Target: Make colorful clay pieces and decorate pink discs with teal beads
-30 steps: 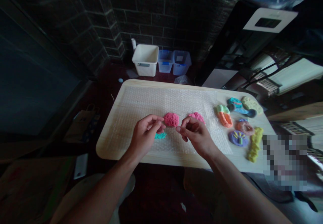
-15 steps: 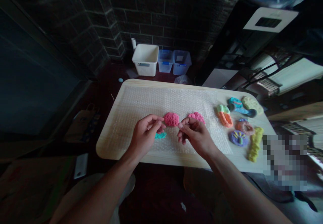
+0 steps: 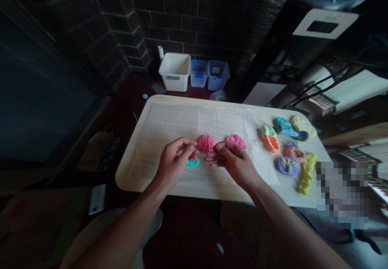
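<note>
Pink lump [image 3: 206, 144] on bubble wrap [image 3: 169, 123] over bench [image 3: 127, 178], between left hand [image 3: 172, 159] and right hand [image 3: 238, 164]; fingers curled, pinched or parted impossible to tell; hazard: dents or sideways nudge, should fingertips dip so near its edges.

- The person's left hand [image 3: 174, 159] is bare, with slender fingers and a smooth back.
- The right hand [image 3: 238, 162] is likewise bare, its fingers slim; the fingernails are too small to judge.
- Behind the left hand, a bare wrist runs into an uncovered forearm [image 3: 129, 216], broader farther back.
- Behind the right hand, the other forearm [image 3: 283, 214] is uncovered too.
</note>
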The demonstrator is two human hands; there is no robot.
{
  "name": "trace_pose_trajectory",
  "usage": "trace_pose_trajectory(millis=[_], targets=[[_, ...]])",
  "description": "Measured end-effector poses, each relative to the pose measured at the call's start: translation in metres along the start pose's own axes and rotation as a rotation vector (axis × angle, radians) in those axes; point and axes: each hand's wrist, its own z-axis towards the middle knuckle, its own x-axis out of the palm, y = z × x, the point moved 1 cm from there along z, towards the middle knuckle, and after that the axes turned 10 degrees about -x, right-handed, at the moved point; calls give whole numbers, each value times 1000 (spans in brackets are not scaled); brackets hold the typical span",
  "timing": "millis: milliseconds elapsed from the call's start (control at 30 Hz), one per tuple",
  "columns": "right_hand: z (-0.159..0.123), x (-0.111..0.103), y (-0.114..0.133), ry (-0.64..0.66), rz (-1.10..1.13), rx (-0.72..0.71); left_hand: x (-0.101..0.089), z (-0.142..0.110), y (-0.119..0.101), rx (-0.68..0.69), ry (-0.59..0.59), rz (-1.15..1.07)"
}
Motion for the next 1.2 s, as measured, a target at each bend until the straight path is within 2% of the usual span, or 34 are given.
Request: trace_pose_trajectory(millis=[200,400,533,667,767,967,1100,1200], targets=[[0,1,3,0,-75,-158,0,0,1,-3,5,-10],[2,1,1,23,54,-76,0,1,2,0,7,-6],[0,1,0,25,3,-26,0,1,1,3,4,4],[1,-1,0,-3,-115,-98,-1,0,1,8,6,1],[2,-2,0,-32,-119,-167,-1,0,1,3,7,-5],[1,-1,-2,33,-56,-35,0,0,1,3,5,4],[0,0,-2,-1,22,22,0,0,0,-2,-1,6],[0,0,-2,-8,-40,27,0,1,0,2,-4,0]])
